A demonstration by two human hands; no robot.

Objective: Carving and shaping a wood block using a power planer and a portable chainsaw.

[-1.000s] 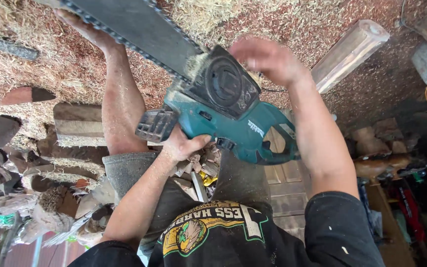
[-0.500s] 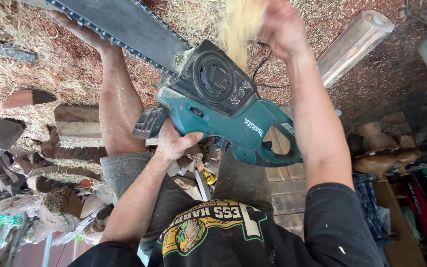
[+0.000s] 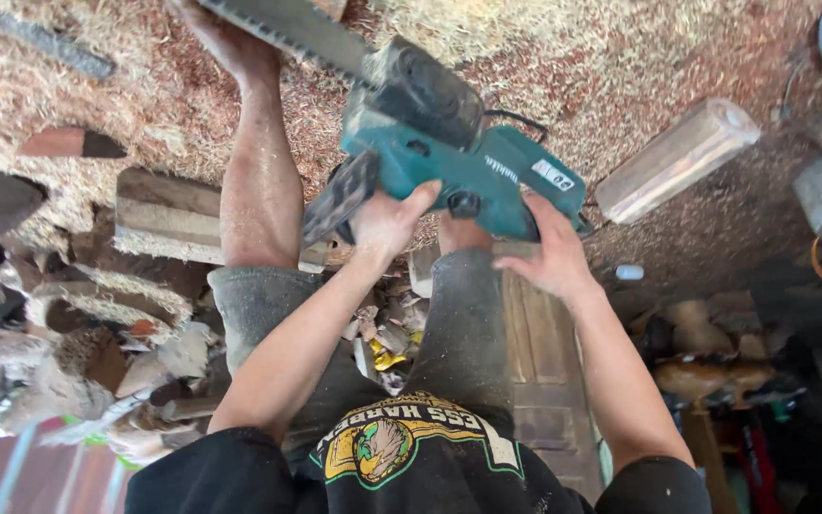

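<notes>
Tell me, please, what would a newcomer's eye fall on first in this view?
Likely the teal chainsaw at top centre, its bar pointing to the upper left. The left hand grips its front; the right hand touches its rear handle. Sawdust covers the ground beyond, with a pale log lying at right.

1. Sawdust (image 3: 620, 57) covers the ground.
2. A pale squared wooden block (image 3: 677, 157) lies at the upper right.
3. A weathered plank (image 3: 159, 214) lies left.
4. Wood scraps (image 3: 97, 352) pile at the lower left.

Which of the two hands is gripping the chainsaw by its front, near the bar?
The left hand holds the teal chainsaw at its front; the right hand sits at the rear handle end.
</notes>
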